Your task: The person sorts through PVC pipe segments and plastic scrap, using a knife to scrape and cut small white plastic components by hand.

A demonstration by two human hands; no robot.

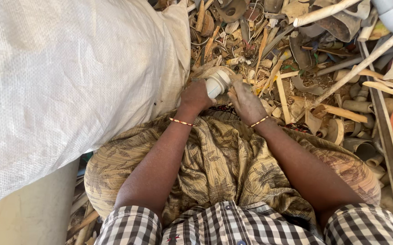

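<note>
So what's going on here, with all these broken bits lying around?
A person sits over a heap of scrap plastic pipe pieces, seen from above. Both hands meet on one short white pipe fitting: the left hand grips it from the side, and the right hand closes in on it from the other. A big white woven sack bulges on the person's left, right beside the patterned cloth over their lap.

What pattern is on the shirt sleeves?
Black-and-white check on the shirt sleeves, clearest in the head view.

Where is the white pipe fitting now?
The white pipe fitting is upper centre, between left hand and right hand, beside the white sack.
</note>
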